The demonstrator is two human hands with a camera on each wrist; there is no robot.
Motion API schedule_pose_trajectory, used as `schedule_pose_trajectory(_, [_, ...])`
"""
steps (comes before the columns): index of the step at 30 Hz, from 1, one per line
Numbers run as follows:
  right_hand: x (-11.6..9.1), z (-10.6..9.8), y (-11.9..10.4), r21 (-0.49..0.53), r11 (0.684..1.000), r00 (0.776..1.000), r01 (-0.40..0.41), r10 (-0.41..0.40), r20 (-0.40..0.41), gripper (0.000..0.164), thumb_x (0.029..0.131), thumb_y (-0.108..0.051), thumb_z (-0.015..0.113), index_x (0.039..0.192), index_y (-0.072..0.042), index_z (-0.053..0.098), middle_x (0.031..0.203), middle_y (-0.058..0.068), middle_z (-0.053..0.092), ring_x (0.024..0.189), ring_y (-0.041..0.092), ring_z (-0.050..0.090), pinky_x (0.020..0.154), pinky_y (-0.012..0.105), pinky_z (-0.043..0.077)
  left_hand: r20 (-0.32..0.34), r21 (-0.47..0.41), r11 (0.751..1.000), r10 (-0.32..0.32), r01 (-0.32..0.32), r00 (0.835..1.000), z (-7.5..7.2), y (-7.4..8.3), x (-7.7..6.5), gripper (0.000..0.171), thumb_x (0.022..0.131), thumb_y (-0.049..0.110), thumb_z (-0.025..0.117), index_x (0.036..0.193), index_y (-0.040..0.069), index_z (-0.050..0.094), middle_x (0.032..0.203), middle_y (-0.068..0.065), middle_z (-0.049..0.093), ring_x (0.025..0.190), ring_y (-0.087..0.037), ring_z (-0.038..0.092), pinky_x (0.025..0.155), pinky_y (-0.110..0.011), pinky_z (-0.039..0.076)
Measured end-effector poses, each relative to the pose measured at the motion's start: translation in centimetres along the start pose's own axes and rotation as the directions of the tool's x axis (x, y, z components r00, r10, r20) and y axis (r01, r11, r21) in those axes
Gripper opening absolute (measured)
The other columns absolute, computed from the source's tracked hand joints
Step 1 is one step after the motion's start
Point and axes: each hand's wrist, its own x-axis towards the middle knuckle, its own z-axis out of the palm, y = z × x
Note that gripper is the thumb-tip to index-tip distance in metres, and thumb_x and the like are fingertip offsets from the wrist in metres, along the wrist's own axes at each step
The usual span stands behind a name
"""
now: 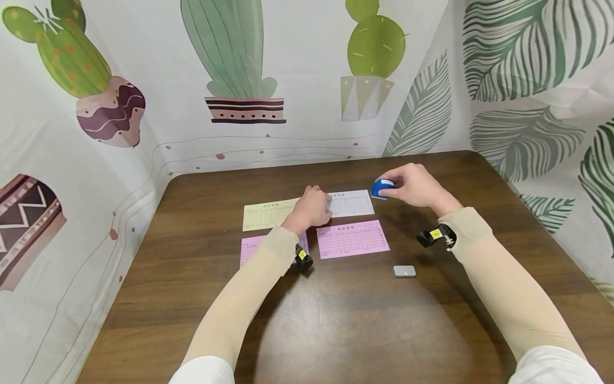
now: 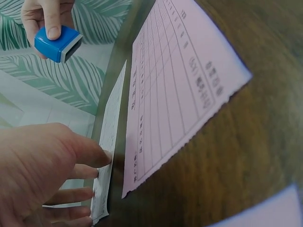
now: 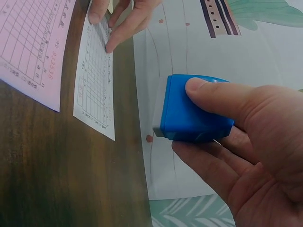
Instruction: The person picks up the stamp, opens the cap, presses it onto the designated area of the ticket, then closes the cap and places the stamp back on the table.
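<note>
My right hand (image 1: 416, 185) pinches a blue stamp (image 1: 381, 188) between thumb and fingers, just off the right end of a white printed form (image 1: 356, 202). In the right wrist view the blue stamp (image 3: 196, 109) is held above the table, its pale base facing the forms. The fingertips of my left hand (image 1: 313, 207) rest on the left part of the white form (image 2: 108, 137), fingers fairly straight and spread. A pink form (image 1: 353, 240) lies just nearer than the white one. Under the left hand and forearm, a yellow form (image 1: 261, 216) and another pink form (image 1: 251, 249) are partly covered.
A small silver-grey rectangular case (image 1: 404, 271) lies on the brown wooden table (image 1: 192, 298), right of centre. Behind the table hangs a white cloth (image 1: 307, 128) printed with cacti and leaves. A black camera mount (image 1: 436, 234) sits at each wrist.
</note>
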Motion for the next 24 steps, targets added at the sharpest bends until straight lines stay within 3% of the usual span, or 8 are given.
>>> schedule_pose_trajectory(5, [0.0, 0.4, 0.4, -0.007, 1.0, 1.0, 0.009, -0.009, 0.009, 0.031, 0.093, -0.018, 0.085, 0.122, -0.008, 0.08, 0.113, 0.014, 0.081, 0.096, 0.027, 0.077, 0.097, 0.053, 0.062, -0.012, 0.009, 1.0, 0.009, -0.009, 1.0, 0.3, 0.0, 0.0, 0.042, 0.099, 0.024, 0.068, 0.138, 0.01, 0.072, 0.14, -0.014, 0.064, 0.132, -0.03, 0.053, 0.112, -0.039, 0.051])
schedule_pose_trajectory(11, [-0.1, 0.2, 0.3, -0.03, 0.999, 1.0, 0.013, -0.013, 0.011, 0.031, 0.092, -0.016, 0.084, 0.121, -0.008, 0.08, 0.113, 0.014, 0.081, 0.094, 0.026, 0.076, 0.096, 0.052, 0.062, -0.068, -0.044, 0.999, 0.026, -0.029, 0.997, 0.1, 0.0, 0.0, 0.043, 0.101, 0.028, 0.068, 0.139, 0.009, 0.071, 0.136, -0.011, 0.068, 0.129, -0.026, 0.054, 0.11, -0.038, 0.051])
schedule_pose_trajectory(24, [0.0, 0.0, 0.1, -0.051, 0.998, 1.0, 0.027, -0.026, 0.008, 0.031, 0.092, -0.016, 0.085, 0.121, -0.007, 0.08, 0.111, 0.014, 0.082, 0.094, 0.026, 0.077, 0.096, 0.053, 0.062, -0.08, -0.072, 0.997, 0.03, -0.036, 0.996, -1.4, -0.2, -2.2, 0.049, 0.102, 0.034, 0.068, 0.144, 0.009, 0.067, 0.144, -0.012, 0.065, 0.136, -0.029, 0.054, 0.111, -0.041, 0.054])
